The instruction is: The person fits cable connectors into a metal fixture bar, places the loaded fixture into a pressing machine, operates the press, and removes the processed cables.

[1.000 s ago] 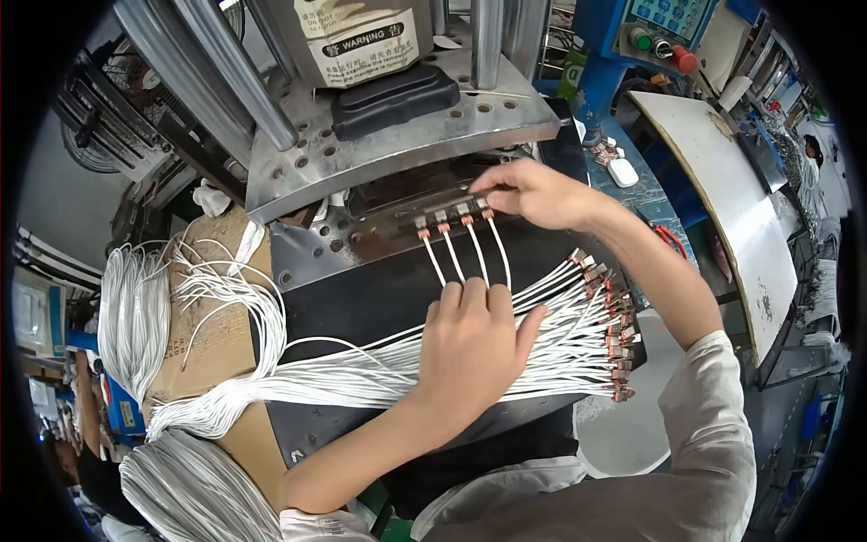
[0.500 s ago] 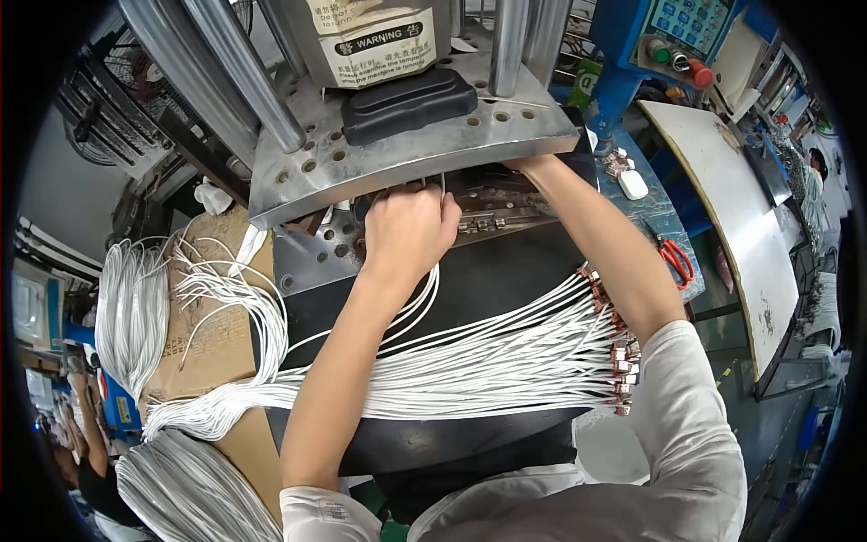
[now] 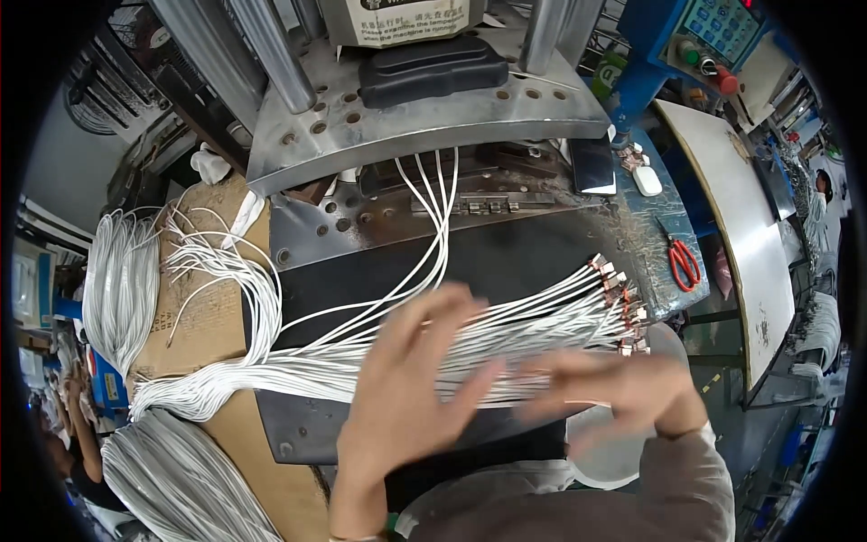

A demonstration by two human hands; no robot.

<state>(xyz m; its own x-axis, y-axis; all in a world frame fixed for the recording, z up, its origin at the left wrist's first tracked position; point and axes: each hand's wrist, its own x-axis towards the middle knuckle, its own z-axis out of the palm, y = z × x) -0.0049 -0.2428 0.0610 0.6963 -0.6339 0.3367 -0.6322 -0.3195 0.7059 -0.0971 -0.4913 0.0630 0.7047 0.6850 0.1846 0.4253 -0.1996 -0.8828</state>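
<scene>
Grips (image 3: 397,393) spread apart, blurred, over white cables (image 3: 307,375)

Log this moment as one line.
left hand: open, blurred, over white cables | right hand: blurred, hold unclear | four cables: upper ends hidden under press plate | red-handled tool: on blue table

The cable bundle (image 3: 316,373) lies before the press (image 3: 433,135).
</scene>
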